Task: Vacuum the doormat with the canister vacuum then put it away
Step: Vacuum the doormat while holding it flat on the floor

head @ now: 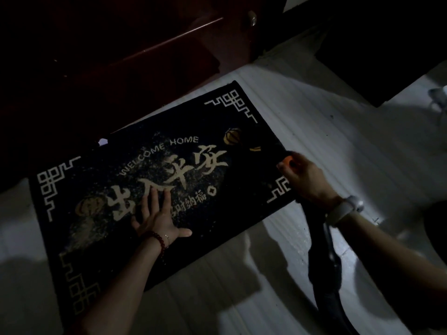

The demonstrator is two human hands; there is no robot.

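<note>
A dark doormat (pixel 198 170) with pale "WELCOME HOME" lettering and corner patterns lies tilted on the light floor, speckled with pale dust around its middle. My left hand (pixel 157 218) presses flat on the mat's near half, fingers spread, a bead bracelet on the wrist. My right hand (pixel 302 177) is closed around the dark vacuum wand (pixel 324 262) at the mat's right edge; an orange part shows by the thumb. The wand's nozzle end is hidden by the hand. The wand runs down toward the lower right. The canister is not in view.
A dark reddish wooden door (pixel 135 49) with a round knob (pixel 252 19) stands behind the mat. A dark block of furniture (pixel 377 56) fills the upper right. A pale object (pixel 439 97) sits at the right edge. Light floor (pixel 338 131) stretches right of the mat.
</note>
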